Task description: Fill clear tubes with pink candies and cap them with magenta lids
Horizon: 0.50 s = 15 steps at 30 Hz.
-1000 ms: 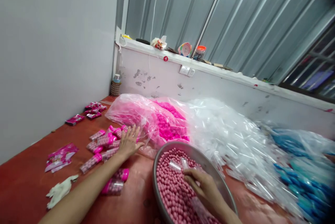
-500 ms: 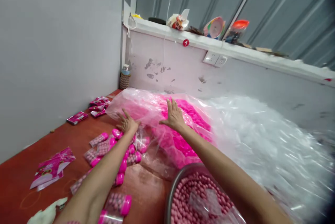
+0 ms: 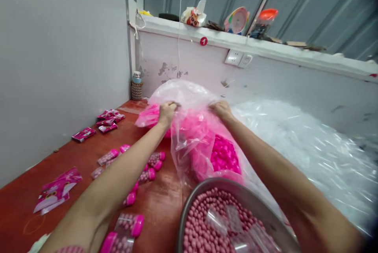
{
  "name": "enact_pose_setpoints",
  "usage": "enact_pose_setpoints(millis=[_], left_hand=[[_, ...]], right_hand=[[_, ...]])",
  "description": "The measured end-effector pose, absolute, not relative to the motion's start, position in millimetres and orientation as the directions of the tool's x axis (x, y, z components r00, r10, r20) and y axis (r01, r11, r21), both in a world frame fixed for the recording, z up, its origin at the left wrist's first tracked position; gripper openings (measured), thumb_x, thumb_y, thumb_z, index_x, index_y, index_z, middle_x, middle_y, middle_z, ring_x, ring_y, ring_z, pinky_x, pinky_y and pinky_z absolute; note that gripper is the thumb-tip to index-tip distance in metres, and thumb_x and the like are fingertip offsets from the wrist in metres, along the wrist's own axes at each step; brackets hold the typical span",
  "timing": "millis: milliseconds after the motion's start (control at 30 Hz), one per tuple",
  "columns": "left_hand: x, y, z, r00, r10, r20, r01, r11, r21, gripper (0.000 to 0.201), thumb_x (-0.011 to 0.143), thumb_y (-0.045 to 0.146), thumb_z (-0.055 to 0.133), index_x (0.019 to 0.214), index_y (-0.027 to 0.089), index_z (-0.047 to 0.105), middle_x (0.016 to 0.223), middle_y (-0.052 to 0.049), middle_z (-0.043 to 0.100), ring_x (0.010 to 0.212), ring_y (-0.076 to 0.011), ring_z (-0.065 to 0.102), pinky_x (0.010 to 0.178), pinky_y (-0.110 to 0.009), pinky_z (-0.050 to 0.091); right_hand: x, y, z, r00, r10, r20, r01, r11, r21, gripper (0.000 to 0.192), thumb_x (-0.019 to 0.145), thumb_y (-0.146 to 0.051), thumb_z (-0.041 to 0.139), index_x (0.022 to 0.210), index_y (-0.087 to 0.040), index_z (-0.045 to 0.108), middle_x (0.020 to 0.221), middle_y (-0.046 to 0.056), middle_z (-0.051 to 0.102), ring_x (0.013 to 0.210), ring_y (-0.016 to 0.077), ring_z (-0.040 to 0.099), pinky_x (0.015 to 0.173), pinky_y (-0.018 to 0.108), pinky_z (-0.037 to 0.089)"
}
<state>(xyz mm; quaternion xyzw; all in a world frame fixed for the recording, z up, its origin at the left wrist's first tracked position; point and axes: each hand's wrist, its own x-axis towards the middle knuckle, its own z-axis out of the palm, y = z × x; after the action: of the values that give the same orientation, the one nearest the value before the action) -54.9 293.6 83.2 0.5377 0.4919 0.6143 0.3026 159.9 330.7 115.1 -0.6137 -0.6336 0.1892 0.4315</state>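
Note:
A large clear plastic bag [image 3: 183,127] holds many bright pink caps [image 3: 225,154], which show through its opening at the right. My left hand [image 3: 167,112] is closed on the bag's upper left part. Opposite it, my right hand [image 3: 221,110] grips the film at the upper right, and the bag bulges up between the two. Just below the bag stands a metal basin [image 3: 189,201] of pink beads [image 3: 203,221], with several clear empty bottles [image 3: 217,221] lying on them. Filled bottles with pink lids [image 3: 130,224] lie under and beside my left forearm.
Pink printed packets [image 3: 59,190] lie on the red tabletop [image 3: 165,201] at left, with more packets [image 3: 108,121] by the wall. A heap of clear plastic [image 3: 301,154] fills the right. A bottle in a woven holder [image 3: 136,87] stands in the corner. A shelf [image 3: 165,28] runs above.
Both hands, open before, have closed on the plastic bag. Its upper part has lifted and drawn together, uncovering tabletop at the left and narrowing the visible patch of pink caps.

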Motion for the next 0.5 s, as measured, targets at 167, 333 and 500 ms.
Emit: enact_pose_setpoints(millis=[167, 333, 500], left_hand=[[44.9, 268.2, 176.1, -0.049, 0.829, 0.557, 0.008, -0.557, 0.830, 0.023, 0.071, 0.014, 0.043, 0.064, 0.012, 0.065, 0.058, 0.002, 0.060, 0.061, -0.0098, 0.056, 0.057, -0.020, 0.041], [88.3, 250.6, 201.9, 0.259, 0.688, 0.678, -0.114, -0.675, 0.729, 0.025, 0.074, 0.013, 0.041, 0.068, 0.009, 0.065, 0.064, -0.001, 0.062, 0.065, -0.0100, 0.058, 0.066, -0.024, 0.043], [7.5, 227.4, 155.2, 0.481, 0.766, 0.426, 0.203, -0.570, 0.796, 0.042, 0.082, 0.041, 0.044, 0.112, 0.016, 0.059, 0.106, -0.009, 0.065, 0.095, -0.0193, 0.060, 0.075, -0.030, 0.048]], right_hand=[[228.7, 290.1, 157.0, 0.344, 0.828, 0.443, 0.415, 0.289, -0.863, 0.015, 0.061, -0.011, 0.059, 0.052, -0.015, 0.048, 0.047, -0.007, 0.041, 0.042, 0.0046, 0.040, 0.036, 0.018, 0.029], [280.4, 253.8, 163.6, 0.493, 0.727, 0.479, 0.277, 0.390, -0.878, 0.013, 0.061, -0.009, 0.052, 0.055, -0.018, 0.044, 0.052, -0.007, 0.042, 0.045, 0.0044, 0.041, 0.040, 0.017, 0.034], [286.2, 234.4, 146.1, 0.439, 0.764, 0.472, 0.233, 0.411, -0.881, 0.013, 0.056, -0.006, 0.051, 0.049, -0.016, 0.046, 0.049, -0.007, 0.043, 0.043, 0.0046, 0.040, 0.035, 0.015, 0.030]])
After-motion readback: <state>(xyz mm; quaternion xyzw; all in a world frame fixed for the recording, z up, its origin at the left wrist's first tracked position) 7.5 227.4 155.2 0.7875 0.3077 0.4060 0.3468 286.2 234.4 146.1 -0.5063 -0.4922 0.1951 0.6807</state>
